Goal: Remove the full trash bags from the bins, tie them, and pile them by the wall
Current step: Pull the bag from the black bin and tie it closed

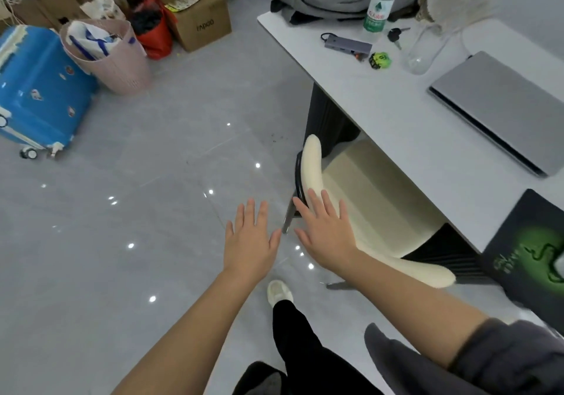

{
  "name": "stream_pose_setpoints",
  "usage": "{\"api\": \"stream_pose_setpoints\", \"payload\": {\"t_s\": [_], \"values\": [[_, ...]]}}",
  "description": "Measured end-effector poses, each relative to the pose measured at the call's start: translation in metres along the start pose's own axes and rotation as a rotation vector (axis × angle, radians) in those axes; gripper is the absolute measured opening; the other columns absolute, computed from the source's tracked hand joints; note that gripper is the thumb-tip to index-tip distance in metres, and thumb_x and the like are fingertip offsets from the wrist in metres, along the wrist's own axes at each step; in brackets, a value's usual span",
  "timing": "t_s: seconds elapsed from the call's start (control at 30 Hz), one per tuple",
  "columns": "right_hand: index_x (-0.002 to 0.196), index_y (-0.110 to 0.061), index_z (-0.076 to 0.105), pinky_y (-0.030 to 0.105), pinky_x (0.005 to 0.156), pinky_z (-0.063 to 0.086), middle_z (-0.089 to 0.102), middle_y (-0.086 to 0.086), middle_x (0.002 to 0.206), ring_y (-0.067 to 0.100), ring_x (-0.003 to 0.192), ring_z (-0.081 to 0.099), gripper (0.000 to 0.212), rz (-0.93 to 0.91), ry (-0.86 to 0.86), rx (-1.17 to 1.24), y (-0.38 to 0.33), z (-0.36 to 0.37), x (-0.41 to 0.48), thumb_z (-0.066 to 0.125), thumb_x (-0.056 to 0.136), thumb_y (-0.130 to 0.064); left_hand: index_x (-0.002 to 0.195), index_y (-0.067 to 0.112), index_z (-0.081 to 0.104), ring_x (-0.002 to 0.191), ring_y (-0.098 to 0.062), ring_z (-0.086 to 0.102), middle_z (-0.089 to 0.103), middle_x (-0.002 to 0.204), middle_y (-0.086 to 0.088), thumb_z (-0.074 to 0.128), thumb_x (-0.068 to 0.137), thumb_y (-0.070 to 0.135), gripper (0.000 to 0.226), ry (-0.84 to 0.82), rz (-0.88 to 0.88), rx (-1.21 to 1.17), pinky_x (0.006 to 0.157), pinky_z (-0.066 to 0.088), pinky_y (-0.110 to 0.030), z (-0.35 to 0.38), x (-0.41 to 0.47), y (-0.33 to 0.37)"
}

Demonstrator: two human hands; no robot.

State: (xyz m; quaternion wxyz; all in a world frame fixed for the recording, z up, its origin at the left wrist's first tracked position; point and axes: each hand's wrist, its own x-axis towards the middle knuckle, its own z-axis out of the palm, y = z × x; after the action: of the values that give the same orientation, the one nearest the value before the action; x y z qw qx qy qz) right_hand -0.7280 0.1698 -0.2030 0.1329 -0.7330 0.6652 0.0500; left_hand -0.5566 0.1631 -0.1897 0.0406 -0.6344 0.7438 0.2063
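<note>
My left hand [248,242] and my right hand [325,231] are stretched out flat over the grey floor, palms down, fingers spread, holding nothing. The right hand hovers over the back of a cream chair [378,199]. Far off at the upper left stands a pink woven bin [106,56] with a white and blue bag or cloth stuffed inside. Behind it sits a red bag [154,33] filled with dark stuff, next to the cardboard boxes. Both hands are well away from the bin.
A blue suitcase [36,89] lies at the left. Cardboard boxes [198,13] stand at the back. A white desk [396,111] on the right carries a laptop [503,111], a bottle [380,1] and a black mouse pad [528,245]. My leg and shoe [279,292] show below.
</note>
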Motion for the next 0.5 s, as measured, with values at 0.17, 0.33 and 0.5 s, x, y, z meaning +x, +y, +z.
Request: {"api": "stream_pose_setpoints", "payload": {"t_s": [0.17, 0.33, 0.5], "values": [[0.151, -0.029, 0.010, 0.057, 0.115, 0.012, 0.008, 0.007, 0.160, 0.032, 0.147, 0.004, 0.062, -0.037, 0.037, -0.020, 0.018, 0.030, -0.074, 0.035, 0.097, -0.047, 0.152, 0.021, 0.002, 0.148, -0.024, 0.000, -0.001, 0.161, -0.006, 0.024, 0.097, 0.050, 0.065, 0.028, 0.014, 0.031, 0.118, 0.012, -0.045, 0.043, -0.063, 0.031], [0.151, -0.030, 0.003, 0.054, 0.116, 0.009, 0.003, 0.007, 0.161, 0.031, 0.147, -0.001, 0.062, -0.041, -0.010, -0.052, 0.048, 0.041, -0.152, 0.030, 0.098, -0.047, 0.152, 0.021, 0.003, 0.148, -0.025, 0.002, 0.000, 0.161, -0.007, 0.025, 0.098, 0.048, 0.065, 0.019, -0.020, 0.007, 0.117, 0.013, -0.046, 0.070, -0.132, 0.072], [0.151, -0.030, 0.006, 0.055, 0.116, 0.009, 0.005, 0.008, 0.161, 0.032, 0.147, 0.002, 0.062, -0.041, -0.010, -0.037, 0.086, 0.039, -0.211, 0.031, 0.097, -0.048, 0.152, 0.020, 0.002, 0.148, -0.024, 0.001, -0.001, 0.161, -0.006, 0.025, 0.098, 0.049, 0.065, 0.026, 0.010, 0.000, 0.118, 0.013, -0.046, 0.082, -0.176, 0.125]]}}
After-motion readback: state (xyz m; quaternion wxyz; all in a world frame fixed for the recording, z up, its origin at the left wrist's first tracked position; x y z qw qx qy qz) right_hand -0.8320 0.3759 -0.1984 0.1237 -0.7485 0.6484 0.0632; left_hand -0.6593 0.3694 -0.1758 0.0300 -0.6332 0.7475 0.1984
